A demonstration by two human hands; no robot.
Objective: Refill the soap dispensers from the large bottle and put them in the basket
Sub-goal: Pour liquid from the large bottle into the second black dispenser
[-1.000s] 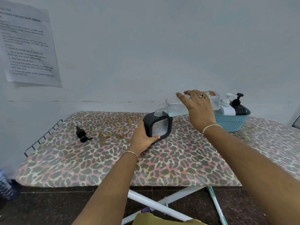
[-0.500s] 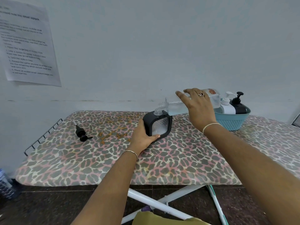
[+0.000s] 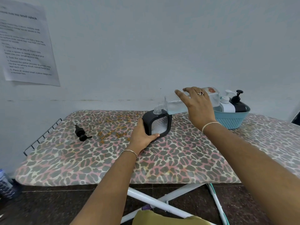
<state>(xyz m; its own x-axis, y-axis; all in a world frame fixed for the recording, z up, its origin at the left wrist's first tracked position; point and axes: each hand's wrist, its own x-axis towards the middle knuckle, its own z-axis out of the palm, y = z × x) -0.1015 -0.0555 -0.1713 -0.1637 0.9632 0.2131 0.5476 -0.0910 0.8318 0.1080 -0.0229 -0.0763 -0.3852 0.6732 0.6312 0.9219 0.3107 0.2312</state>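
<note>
Our right hand (image 3: 198, 106) grips the tipped big bottle (image 3: 177, 103), its mouth at the black soap dispenser (image 3: 157, 124) that our left hand (image 3: 142, 135) grips tight.

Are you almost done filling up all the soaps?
Nearly, it seems. Done: a white dispenser and a black dispenser stand in the blue basket with their pumps on. In hand: the right hand tips the large bottle into the square dispenser, which the left hand steadies. Left: fit the loose pump lying on the board, then put that dispenser in the basket.
</note>
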